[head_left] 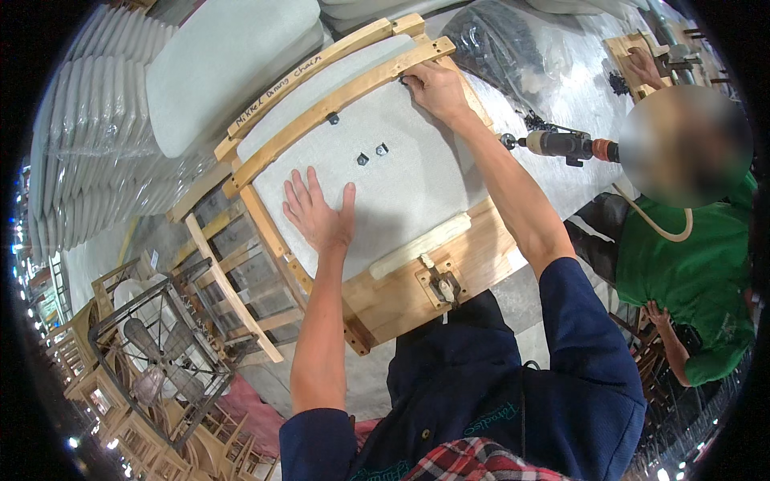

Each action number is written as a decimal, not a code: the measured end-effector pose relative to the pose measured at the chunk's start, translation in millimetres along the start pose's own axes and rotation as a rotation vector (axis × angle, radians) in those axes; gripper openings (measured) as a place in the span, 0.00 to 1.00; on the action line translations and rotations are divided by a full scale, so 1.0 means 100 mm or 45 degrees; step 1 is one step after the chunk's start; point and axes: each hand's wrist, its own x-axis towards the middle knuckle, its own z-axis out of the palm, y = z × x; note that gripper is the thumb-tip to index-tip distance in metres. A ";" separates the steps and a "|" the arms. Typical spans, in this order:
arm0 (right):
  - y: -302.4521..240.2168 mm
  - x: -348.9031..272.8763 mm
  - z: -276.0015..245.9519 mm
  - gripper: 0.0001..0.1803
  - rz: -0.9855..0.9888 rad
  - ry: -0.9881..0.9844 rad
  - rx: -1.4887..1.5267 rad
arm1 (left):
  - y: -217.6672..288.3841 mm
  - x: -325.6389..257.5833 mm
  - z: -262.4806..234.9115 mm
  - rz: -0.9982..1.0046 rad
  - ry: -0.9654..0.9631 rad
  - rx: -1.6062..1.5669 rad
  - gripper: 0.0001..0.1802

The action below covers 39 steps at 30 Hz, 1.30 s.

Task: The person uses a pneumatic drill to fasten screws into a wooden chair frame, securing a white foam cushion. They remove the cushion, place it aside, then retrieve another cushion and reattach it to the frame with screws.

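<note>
A light grey seat panel (385,204) lies in a wooden jig (325,104) with curved rails along its far side. My left hand (319,215) rests flat on the panel's left part, fingers spread. At the far right corner, my right hand (439,92) has its fingers curled down against the inner rail. A small dark piece shows at its fingertips, too covered to name. Two small dark brackets (372,155) lie loose mid-panel, and another dark bracket (333,119) sits against the rail. On the near board, a toggle clamp (443,284) stands behind a cream padded bar (421,245).
To the right lies a power drill (565,146) beside a scatter of small black hardware (536,122). Beyond is a clear plastic bag (493,40) of dark parts. A co-worker in a green shirt (682,264) stands at right. Wrapped grey pads (104,120) and a caged fan (164,353) are at left.
</note>
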 end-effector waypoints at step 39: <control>-0.41 -0.08 0.18 0.07 0.406 0.438 0.184 | -0.09 -0.02 0.06 0.073 0.109 0.075 0.46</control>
